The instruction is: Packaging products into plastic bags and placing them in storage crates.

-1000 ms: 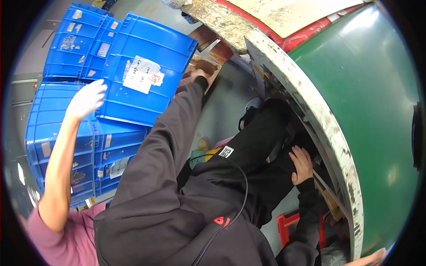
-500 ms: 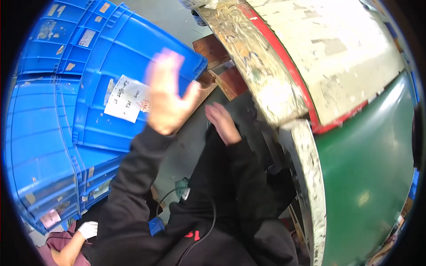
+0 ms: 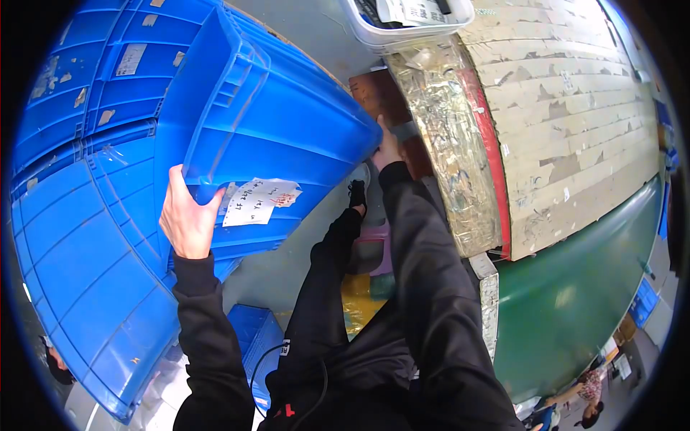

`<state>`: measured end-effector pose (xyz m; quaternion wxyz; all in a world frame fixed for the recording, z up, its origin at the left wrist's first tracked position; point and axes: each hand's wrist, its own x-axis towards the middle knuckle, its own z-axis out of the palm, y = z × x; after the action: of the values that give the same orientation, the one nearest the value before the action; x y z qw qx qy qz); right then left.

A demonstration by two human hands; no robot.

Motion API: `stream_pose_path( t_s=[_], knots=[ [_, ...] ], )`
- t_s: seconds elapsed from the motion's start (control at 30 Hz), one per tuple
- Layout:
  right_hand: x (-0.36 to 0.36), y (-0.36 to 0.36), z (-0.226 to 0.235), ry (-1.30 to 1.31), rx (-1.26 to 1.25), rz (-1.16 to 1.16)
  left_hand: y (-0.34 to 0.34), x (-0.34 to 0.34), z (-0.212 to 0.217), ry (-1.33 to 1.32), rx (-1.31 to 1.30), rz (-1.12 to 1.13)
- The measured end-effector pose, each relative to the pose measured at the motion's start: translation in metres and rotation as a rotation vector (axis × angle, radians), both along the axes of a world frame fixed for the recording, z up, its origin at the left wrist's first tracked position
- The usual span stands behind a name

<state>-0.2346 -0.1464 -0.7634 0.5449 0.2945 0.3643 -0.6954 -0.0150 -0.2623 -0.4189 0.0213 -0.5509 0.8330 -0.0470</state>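
A big blue plastic crate is tilted in front of me, its opening partly visible at the upper left. My left hand is closed over the near left part of its rim, thumb on the outer side and fingers at the edge. At the crate's right-hand corner, my right hand is closed around the edge, its fingers partly hidden behind the plastic. A torn white paper label with handwriting is stuck on the crate's near side.
More blue crates are stacked at the left. To the right are a table with a green top and worn cardboard. A white bin and brown box stand ahead. A small blue crate is by my legs. People appear lower right.
Both hands were off the crates, the left one raised and blurred. Now each grips the labelled crate, which sits tilted away from the stack. The view has shifted too.
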Motion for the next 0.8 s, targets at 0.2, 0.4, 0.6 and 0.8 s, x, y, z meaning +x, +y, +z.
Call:
stream_pose_path(
  t_s=[0.2,0.4,0.6,0.8],
  knots=[
    [-0.014,0.000,0.011,0.062,0.091,0.060,-0.006,0.002,0.004,-0.006,0.066,-0.003],
    [-0.012,0.001,0.019,0.089,0.235,0.032,-0.011,0.000,0.005,0.034,0.066,-0.045],
    [-0.010,0.000,0.031,0.110,0.304,0.024,-0.018,0.005,0.008,0.045,0.125,-0.078],
    [-0.013,0.002,0.035,0.128,0.379,0.041,-0.017,0.012,0.002,0.045,0.134,-0.115]
  ],
)
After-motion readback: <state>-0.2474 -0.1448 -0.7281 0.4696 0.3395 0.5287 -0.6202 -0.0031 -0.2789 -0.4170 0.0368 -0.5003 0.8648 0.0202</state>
